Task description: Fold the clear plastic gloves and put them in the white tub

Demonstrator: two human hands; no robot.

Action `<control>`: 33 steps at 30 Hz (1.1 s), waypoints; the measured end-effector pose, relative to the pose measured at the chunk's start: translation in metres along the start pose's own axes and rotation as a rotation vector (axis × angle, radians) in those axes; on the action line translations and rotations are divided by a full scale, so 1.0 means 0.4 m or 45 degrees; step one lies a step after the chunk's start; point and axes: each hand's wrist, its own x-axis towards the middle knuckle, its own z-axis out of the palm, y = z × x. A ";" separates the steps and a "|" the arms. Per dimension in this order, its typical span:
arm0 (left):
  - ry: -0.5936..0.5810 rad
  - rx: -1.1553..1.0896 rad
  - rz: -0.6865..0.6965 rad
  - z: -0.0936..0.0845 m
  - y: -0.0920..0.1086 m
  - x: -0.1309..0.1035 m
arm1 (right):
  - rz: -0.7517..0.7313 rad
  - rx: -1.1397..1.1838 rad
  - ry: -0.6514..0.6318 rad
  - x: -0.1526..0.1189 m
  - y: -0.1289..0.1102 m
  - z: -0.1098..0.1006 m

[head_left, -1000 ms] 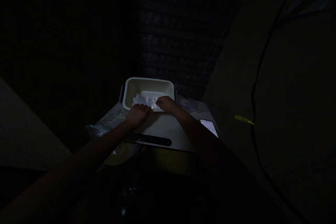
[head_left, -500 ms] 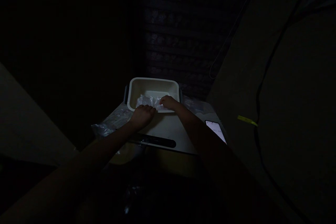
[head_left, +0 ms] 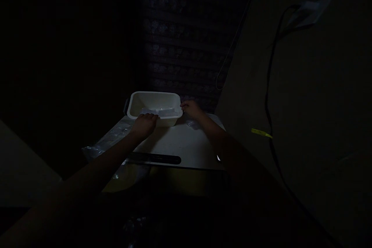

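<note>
A white plastic basin point(head_left: 167, 121) stands on a small white table point(head_left: 188, 141) in dim light. Clear plastic packaging point(head_left: 164, 112) lies inside it, against the near wall. My left hand point(head_left: 144, 126) is curled over the basin's near rim, its fingers reaching inside. At the right end of the basin, my right hand point(head_left: 191, 108) has its fingers closed on the rim. More clear plastic point(head_left: 193, 124) lies on the table below that hand.
Crumpled clear plastic point(head_left: 107, 139) covers the table's left side. A dark slot point(head_left: 162, 158) runs along the front edge. A phone's lit corner point(head_left: 219, 158) shows beside my right forearm. On the right wall hangs a black cable point(head_left: 267, 85) with a yellow tag point(head_left: 260, 133).
My right hand has left the plastic inside the basin and moved to its right rim. My left hand stays at the near rim. The view has shifted, and my forearm now covers most of the phone.
</note>
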 end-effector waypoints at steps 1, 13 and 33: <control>-0.005 -0.009 -0.015 -0.003 0.001 0.007 | 0.007 -0.022 0.009 -0.014 0.011 -0.008; -0.019 -0.110 -0.071 0.001 0.027 0.009 | -0.080 -0.367 0.060 -0.023 -0.036 0.041; -0.055 -0.151 0.135 0.030 0.041 -0.012 | -0.205 -0.863 -0.092 0.019 -0.100 0.068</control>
